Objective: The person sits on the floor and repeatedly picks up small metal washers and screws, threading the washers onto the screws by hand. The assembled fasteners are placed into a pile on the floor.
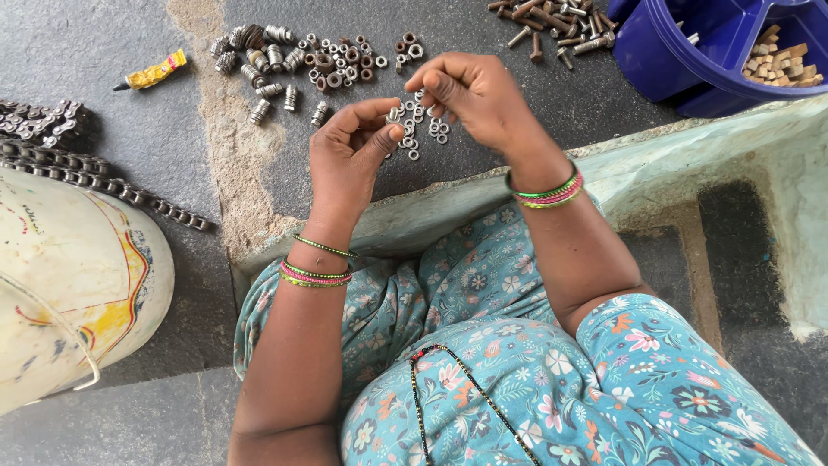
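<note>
Work surface was a dark grey stone floor [155, 138] with a pale sandy streak of worn cement [226, 129] running down it; a low, pale green painted ledge [690, 147] crossed in front of the seated person, whose lap was covered by teal floral cloth [483, 285].

Left hand [349, 155]: fingers curled, thumb pressed toward forefinger, pinching a small silver steel nut [393, 114] at the tips. Narrow grip, holding. Right hand [470, 95]: fingertips bunched together just above the scatter of small silver nuts and washers [424, 129]. Looked closed on something small, but I couldn't tell what, if anything, was between the tips. The two hands were near each other, both over that scatter on the floor.

Counts:
- 1 yellow squeeze tube with dark cap [153, 72], left of the parts
- 1 pile of rusty brown nuts mixed with ribbed grey threaded sleeves [293, 60]; too many to count
- 1 heap of rusty brown bolts [556, 26] at the top edge
- 1 blue plastic compartment tub [681, 60] holding small tan wooden blocks [776, 60]
- 1 cream plastic bucket with yellow and red print [69, 285], lower left
- 1 greasy dark roller chain [95, 177], heaped and trailing beside the bucket
- loose silver nuts and washers: roughly a dozen, exact count unclear
</note>
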